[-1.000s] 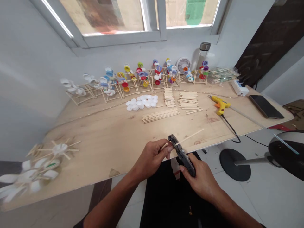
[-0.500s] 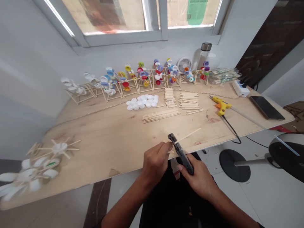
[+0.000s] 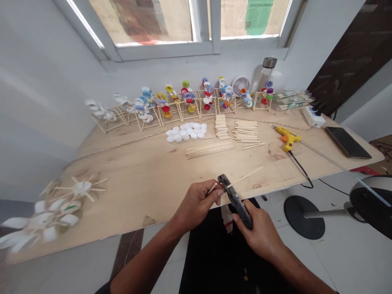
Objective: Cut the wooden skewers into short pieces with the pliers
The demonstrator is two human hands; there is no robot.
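Wrapped around the handles of dark grey pliers (image 3: pixel 236 203), my right hand (image 3: pixel 261 232) holds them over the table's front edge. A thin wooden stick (image 3: pixel 247 175) runs from the plier jaws out to the upper right. My left hand (image 3: pixel 193 206) is closed close to the jaws, thumb against fingers. From its grip a short piece of wooden stick (image 3: pixel 212 188) pokes out. Whether the long stick also reaches into the left fingers is hidden behind the jaws. Beyond my hands lie a bundle of long sticks (image 3: pixel 210 149) and a pile of shorter sticks (image 3: pixel 246 131).
White bottle caps (image 3: pixel 186 132) lie beside another short-stick pile (image 3: pixel 221 127). Stick frames with coloured cap wheels (image 3: pixel 190 100) line the wall. A yellow glue gun (image 3: pixel 288 138) and phone (image 3: pixel 348 141) are right; a white cap wheel (image 3: pixel 43 220) is left.
My left hand has turned, so its thumb and the short stick piece now show. The pliers stay on the long stick. The whole view has shifted slightly.
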